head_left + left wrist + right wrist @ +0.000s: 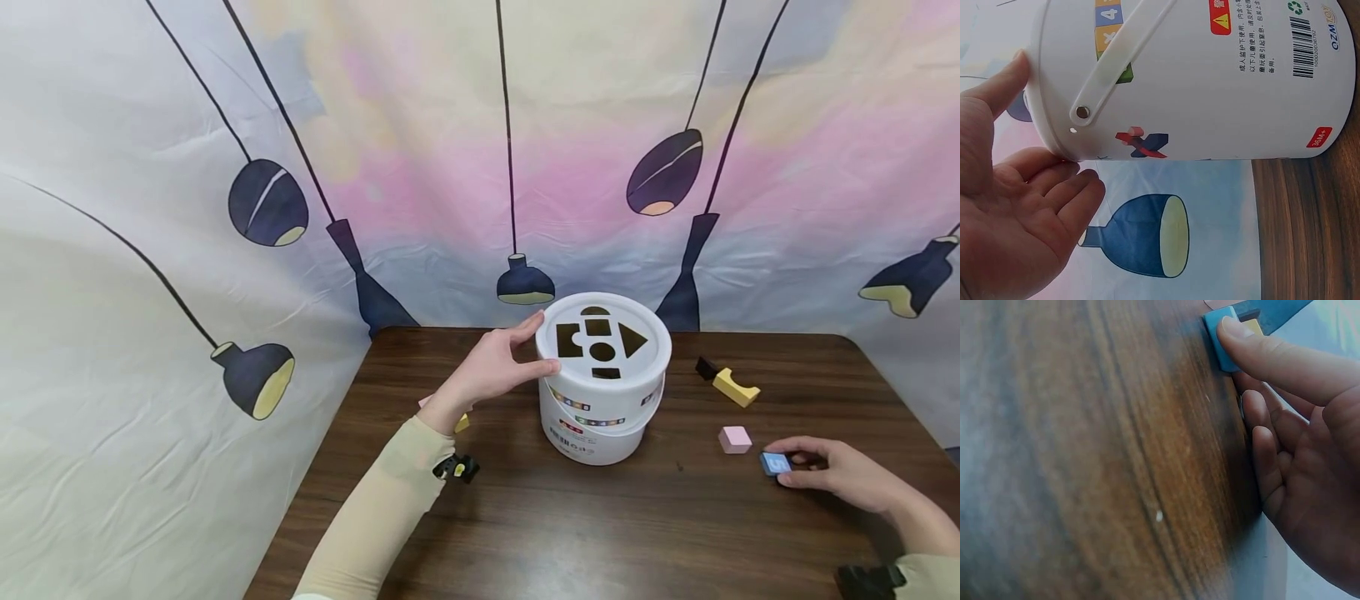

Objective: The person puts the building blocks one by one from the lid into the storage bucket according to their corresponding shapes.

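Observation:
A white lidded bucket (592,417) with shape-cut holes in its lid stands on the table. My left hand (495,367) rests against the left side of the lid's rim, thumb and forefinger spread along it. In the left wrist view the other fingers of that hand (1041,206) are loosely bent beside the rim. Low over the table at the right, my right hand (855,471) pinches a flat blue block (776,464) marked with a pale figure. The right wrist view shows the thumb on one face of the blue block (1222,340). A pink cube (735,440) sits just left of it.
Farther back lie a yellow block with a curved notch (736,387) and a dark block (706,368). Partly hidden behind the left wrist are a yellow block (462,423) and a pink piece (424,401). A cloth printed with lamps (450,167) hangs behind the table (615,533).

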`<state>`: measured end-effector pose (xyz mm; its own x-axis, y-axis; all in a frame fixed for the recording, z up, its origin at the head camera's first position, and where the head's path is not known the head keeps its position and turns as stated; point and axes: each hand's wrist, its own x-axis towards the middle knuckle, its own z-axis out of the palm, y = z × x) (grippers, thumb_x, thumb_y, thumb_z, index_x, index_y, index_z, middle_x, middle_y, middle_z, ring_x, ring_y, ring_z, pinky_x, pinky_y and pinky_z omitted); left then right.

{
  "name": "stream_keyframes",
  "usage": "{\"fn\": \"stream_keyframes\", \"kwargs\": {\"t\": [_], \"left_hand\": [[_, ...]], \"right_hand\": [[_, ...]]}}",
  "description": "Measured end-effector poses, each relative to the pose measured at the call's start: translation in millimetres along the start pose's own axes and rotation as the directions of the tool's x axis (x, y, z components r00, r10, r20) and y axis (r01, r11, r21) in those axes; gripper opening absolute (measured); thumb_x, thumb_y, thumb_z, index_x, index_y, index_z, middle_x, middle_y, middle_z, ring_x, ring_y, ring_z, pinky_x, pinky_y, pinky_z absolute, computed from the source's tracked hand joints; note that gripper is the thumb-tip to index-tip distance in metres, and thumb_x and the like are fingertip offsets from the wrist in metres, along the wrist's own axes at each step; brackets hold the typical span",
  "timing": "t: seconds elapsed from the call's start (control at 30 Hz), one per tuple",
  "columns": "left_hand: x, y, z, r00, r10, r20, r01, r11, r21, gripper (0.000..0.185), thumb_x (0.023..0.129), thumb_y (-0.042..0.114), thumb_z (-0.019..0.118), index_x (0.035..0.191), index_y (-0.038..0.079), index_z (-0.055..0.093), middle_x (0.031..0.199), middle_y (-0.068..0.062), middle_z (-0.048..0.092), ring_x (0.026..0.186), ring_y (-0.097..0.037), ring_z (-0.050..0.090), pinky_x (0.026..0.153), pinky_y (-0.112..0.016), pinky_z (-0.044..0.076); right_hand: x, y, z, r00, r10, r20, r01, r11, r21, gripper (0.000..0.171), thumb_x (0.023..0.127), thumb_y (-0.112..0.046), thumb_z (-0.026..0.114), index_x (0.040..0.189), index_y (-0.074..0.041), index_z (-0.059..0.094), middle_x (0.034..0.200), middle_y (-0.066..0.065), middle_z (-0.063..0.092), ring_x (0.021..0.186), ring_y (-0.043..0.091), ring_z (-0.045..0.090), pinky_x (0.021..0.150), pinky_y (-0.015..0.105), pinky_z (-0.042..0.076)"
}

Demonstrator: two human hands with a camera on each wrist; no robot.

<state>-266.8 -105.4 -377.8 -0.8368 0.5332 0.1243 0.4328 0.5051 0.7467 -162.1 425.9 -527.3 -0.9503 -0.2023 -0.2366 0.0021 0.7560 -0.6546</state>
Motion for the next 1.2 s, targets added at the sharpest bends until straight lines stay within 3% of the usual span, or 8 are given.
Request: {"fn": "stream_keyframes", "kwargs": {"t": [0.17, 0.33, 0.73, 0.87, 1.03, 1.2], "left_hand": [[0.3, -0.1, -0.1, 1.000, 0.007, 0.000, -0.007, 1.000, 0.001, 0.087, 0.096, 0.047, 0.082, 0.166, 0.019, 0.039, 0.172, 0.007, 0.033, 0.158, -0.014, 0.028, 0.126, -0.047, 0.032], [0.2, 0.3, 0.6, 1.000, -0.002, 0.001, 0.002, 1.000, 0.012, 0.088, 0.095, 0.048, 0.082, 0.166, 0.020, 0.039, 0.171, 0.014, 0.032, 0.158, -0.012, 0.029, 0.126, -0.047, 0.032], [0.3, 0.4, 0.2, 1.000, 0.000, -0.005, 0.000, 1.000, -0.002, 0.088, 0.094, 0.046, 0.083, 0.165, 0.019, 0.039, 0.170, 0.013, 0.033, 0.157, -0.011, 0.030, 0.125, -0.045, 0.033], [0.5, -0.6, 0.3, 1.000, 0.006, -0.008, -0.007, 1.000, -0.011, 0.087, 0.095, 0.045, 0.082, 0.165, 0.019, 0.038, 0.172, 0.009, 0.033, 0.157, -0.012, 0.030, 0.125, -0.046, 0.032], [0.4, -2.0, 0.4, 1.000, 0.013, -0.007, -0.013, 1.000, -0.016, 0.087, 0.095, 0.044, 0.082, 0.166, 0.018, 0.038, 0.173, 0.002, 0.033, 0.158, -0.015, 0.030, 0.125, -0.048, 0.032], [0.8, -2.4, 1.2, 1.000, 0.012, -0.006, -0.012, 1.000, -0.023, 0.087, 0.095, 0.044, 0.083, 0.165, 0.018, 0.039, 0.172, 0.006, 0.033, 0.158, -0.013, 0.029, 0.125, -0.046, 0.032]], "right_hand": [[-0.2, -1.2, -0.1, 1.000, 0.007, 0.008, -0.007, 1.000, 0.002, 0.052, 0.102, -0.030, 0.076, 0.139, 0.004, 0.066, 0.129, 0.013, 0.066, 0.100, -0.001, 0.053, 0.078, 0.028, 0.050], [-0.9, -0.4, 0.9, 1.000, -0.006, 0.004, 0.006, 1.000, 0.026, 0.050, 0.103, -0.027, 0.075, 0.139, 0.005, 0.065, 0.127, 0.012, 0.065, 0.098, -0.001, 0.054, 0.077, 0.027, 0.050], [2.3, -3.2, -1.9, 0.999, 0.034, 0.017, -0.035, 0.998, 0.047, 0.057, 0.106, -0.032, 0.070, 0.143, 0.010, 0.060, 0.124, 0.012, 0.067, 0.094, 0.005, 0.056, 0.074, 0.027, 0.052], [0.8, -3.1, -2.8, 0.999, 0.043, -0.012, -0.042, 0.998, 0.053, 0.056, 0.106, -0.033, 0.071, 0.141, 0.009, 0.062, 0.124, 0.014, 0.067, 0.093, 0.006, 0.057, 0.074, 0.026, 0.052], [-0.8, -1.5, -4.2, 0.997, 0.063, -0.054, -0.058, 0.994, 0.088, 0.059, 0.105, -0.037, 0.072, 0.143, 0.007, 0.061, 0.136, 0.025, 0.064, 0.101, 0.001, 0.060, 0.077, 0.024, 0.056], [-2.3, -0.2, -5.4, 0.992, 0.081, -0.099, -0.071, 0.992, 0.107, 0.059, 0.103, -0.035, 0.075, 0.141, 0.008, 0.061, 0.129, 0.022, 0.068, 0.099, 0.005, 0.062, 0.075, 0.025, 0.056]]}}
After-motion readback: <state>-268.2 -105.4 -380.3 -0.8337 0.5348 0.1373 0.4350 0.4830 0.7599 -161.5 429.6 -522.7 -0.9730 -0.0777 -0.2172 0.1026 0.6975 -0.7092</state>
